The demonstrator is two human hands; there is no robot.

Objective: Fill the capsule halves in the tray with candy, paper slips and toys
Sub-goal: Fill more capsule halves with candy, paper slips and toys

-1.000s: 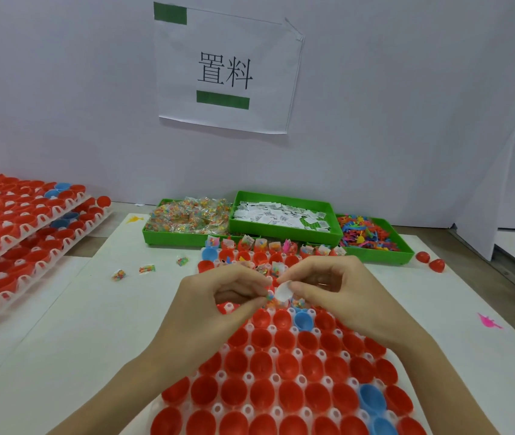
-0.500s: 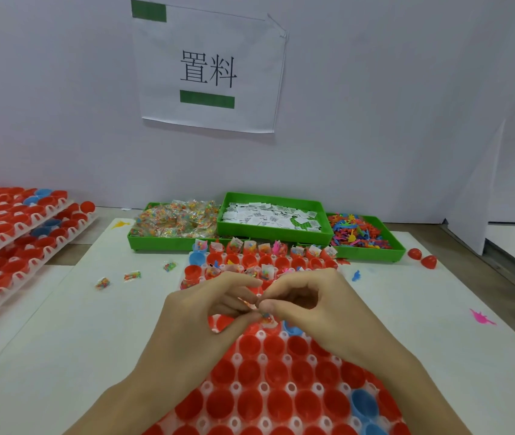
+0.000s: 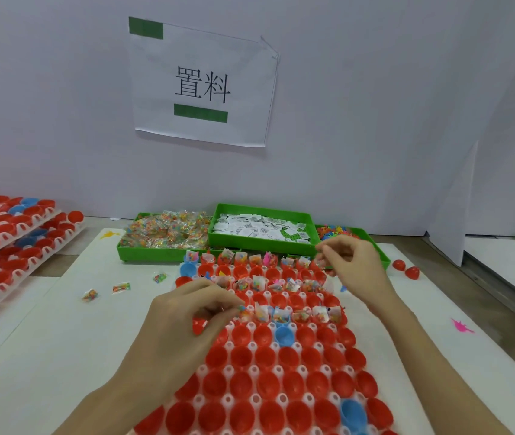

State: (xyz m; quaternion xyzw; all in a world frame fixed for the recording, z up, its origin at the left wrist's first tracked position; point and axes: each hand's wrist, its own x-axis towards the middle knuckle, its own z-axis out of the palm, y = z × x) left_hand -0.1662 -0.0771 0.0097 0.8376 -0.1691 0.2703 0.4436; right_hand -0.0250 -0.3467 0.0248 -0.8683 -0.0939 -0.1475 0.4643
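Head view, white tray (image 3: 251, 370) of red and blue capsule halves — far rows stuffed, left hand (image 3: 184, 324) pinching candy packet, right hand (image 3: 355, 263) fingers curled.

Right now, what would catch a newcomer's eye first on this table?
Probably the big tray of red cups in the middle, its far rows already stuffed with candy and paper. Behind it sit three green bins of candy, paper slips and toys. Both hands hover over the tray, the left hand pinching something small.
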